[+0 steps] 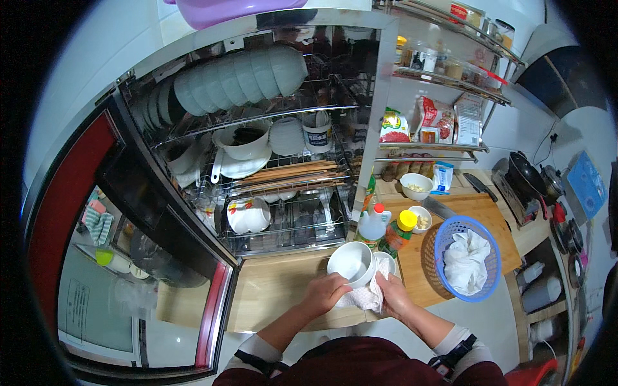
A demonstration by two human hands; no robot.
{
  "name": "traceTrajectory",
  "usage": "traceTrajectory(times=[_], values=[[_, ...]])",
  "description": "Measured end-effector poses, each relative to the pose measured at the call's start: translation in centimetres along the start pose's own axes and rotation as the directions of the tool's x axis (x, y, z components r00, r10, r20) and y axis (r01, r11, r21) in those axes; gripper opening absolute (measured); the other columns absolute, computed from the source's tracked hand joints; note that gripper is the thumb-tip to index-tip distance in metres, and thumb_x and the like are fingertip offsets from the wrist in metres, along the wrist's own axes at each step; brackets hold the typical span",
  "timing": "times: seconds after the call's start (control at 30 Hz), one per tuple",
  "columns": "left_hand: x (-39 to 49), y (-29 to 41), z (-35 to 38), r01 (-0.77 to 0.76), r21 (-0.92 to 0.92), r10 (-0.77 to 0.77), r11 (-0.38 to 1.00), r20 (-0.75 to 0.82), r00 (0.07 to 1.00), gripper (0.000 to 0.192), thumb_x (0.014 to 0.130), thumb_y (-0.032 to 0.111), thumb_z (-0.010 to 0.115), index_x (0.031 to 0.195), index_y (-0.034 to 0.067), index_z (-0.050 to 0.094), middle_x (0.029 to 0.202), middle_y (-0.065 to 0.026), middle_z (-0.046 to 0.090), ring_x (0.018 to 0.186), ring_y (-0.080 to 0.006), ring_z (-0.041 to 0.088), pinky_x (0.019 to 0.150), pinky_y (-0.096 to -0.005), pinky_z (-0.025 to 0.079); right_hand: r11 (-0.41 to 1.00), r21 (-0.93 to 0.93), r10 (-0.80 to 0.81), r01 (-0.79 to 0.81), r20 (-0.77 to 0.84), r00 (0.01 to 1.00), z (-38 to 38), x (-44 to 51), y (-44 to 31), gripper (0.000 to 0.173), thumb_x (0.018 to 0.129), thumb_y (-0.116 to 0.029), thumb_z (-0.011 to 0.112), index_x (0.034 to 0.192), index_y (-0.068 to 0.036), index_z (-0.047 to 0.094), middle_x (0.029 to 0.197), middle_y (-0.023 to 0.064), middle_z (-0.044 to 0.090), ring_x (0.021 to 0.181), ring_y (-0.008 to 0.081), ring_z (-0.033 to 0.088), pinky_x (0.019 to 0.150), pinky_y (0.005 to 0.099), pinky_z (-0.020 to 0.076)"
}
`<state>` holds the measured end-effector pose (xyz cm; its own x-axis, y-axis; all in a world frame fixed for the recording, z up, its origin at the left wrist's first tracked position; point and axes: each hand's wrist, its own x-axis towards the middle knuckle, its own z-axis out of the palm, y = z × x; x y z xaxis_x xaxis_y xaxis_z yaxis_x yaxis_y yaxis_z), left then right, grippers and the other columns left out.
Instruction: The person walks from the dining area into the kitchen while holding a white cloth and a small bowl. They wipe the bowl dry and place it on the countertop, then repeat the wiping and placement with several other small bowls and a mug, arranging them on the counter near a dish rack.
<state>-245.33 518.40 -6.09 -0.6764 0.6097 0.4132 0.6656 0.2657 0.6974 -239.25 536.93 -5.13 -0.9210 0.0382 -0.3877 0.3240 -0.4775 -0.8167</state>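
Note:
My left hand (324,295) grips the near rim of a white bowl (351,263), which is tilted so its inside shows. A white cloth (368,295) hangs from my right hand (395,293) and touches the bowl's right side and underside. Part of the cloth lies hidden beneath the bowl. Just behind the cloth a small white dish (389,260) shows on the counter, partly covered. Both hands are above the front of the wooden counter (275,294).
An open dish cabinet (309,246) holds stacked bowls (241,79) and chopsticks (289,172); its door (159,217) swings out left. Bottles (398,230), a cutting board (410,284), a cleaver (439,210) and a blue basket (493,275) stand right. A knife (480,187) lies behind.

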Motion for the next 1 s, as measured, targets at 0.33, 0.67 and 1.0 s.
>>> traceTrajectory(times=[0.33, 0.67, 1.0], values=[[-5.7, -6.8, -0.6, 0.317, 0.247, -0.269, 0.916, -0.208, 0.940, 0.013, 0.077, 0.019, 0.057, 0.078, 0.006, 0.057, 0.077, -0.0116, 0.057, 0.069, -0.0310, 0.055, 0.058, -0.0392, 0.043, 0.990, -0.139, 0.005, -0.001, 0.030, 1.000, -2.0, 1.8, 1.4, 0.028, 0.090, -0.018, 0.042, 0.108, 0.003, 0.047, 0.095, 0.0072, 0.057, 0.080, 0.0131, 0.056, 0.072, 0.0270, 0.0463], [-8.4, -12.4, 1.0, 0.442, 0.237, -0.373, 0.866, -0.283, 0.883, 0.015, 0.075, 0.021, 0.058, 0.076, 0.006, 0.057, 0.075, -0.0112, 0.057, 0.070, -0.0302, 0.055, 0.061, -0.0389, 0.045, 0.957, -0.280, 0.085, -0.073, 0.030, 0.996, -2.2, 0.9, 1.6, 0.031, 0.089, -0.020, 0.045, 0.109, 0.003, 0.046, 0.095, 0.0075, 0.057, 0.081, 0.0129, 0.056, 0.072, 0.0270, 0.0461], [-8.3, -14.8, 2.9, 0.399, 0.263, -0.339, 0.879, -0.245, 0.908, 0.020, 0.077, 0.027, 0.055, 0.077, 0.007, 0.056, 0.076, -0.0115, 0.056, 0.070, -0.0308, 0.056, 0.060, -0.0405, 0.045, 0.945, -0.318, 0.077, -0.082, -0.028, 0.997, -3.6, 0.1, 1.3, 0.033, 0.089, -0.023, 0.044, 0.109, 0.003, 0.047, 0.093, 0.0070, 0.058, 0.079, 0.0123, 0.056, 0.071, 0.0262, 0.0461]])
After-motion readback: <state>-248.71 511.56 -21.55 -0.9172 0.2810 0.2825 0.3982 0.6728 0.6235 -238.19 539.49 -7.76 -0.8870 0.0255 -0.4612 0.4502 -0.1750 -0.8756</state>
